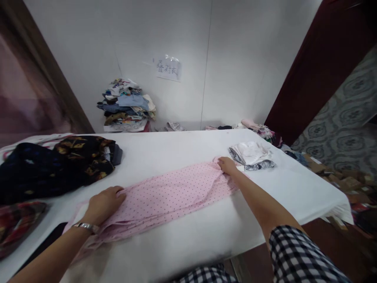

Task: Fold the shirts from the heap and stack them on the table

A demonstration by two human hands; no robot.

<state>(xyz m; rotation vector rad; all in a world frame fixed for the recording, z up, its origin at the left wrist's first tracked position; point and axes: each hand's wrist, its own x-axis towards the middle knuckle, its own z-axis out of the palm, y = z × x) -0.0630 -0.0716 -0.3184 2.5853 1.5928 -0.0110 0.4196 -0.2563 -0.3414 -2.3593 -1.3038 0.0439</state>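
Observation:
A pink shirt with small dark dots lies in a long, narrow fold across the white-covered table. My left hand, with a metal watch band at the wrist, is closed on the shirt's upper edge toward its left end. At the right end, the fingers of my right hand pinch the bunched cloth by what looks like the collar. Both thumbs are largely hidden. Just beyond my right hand sits a small folded pile of white and black-patterned clothes.
Dark patterned garments and a red plaid garment lie on the left of the table. Behind its far edge rises a tall stack of folded clothes. More clothes lie beyond the far right corner.

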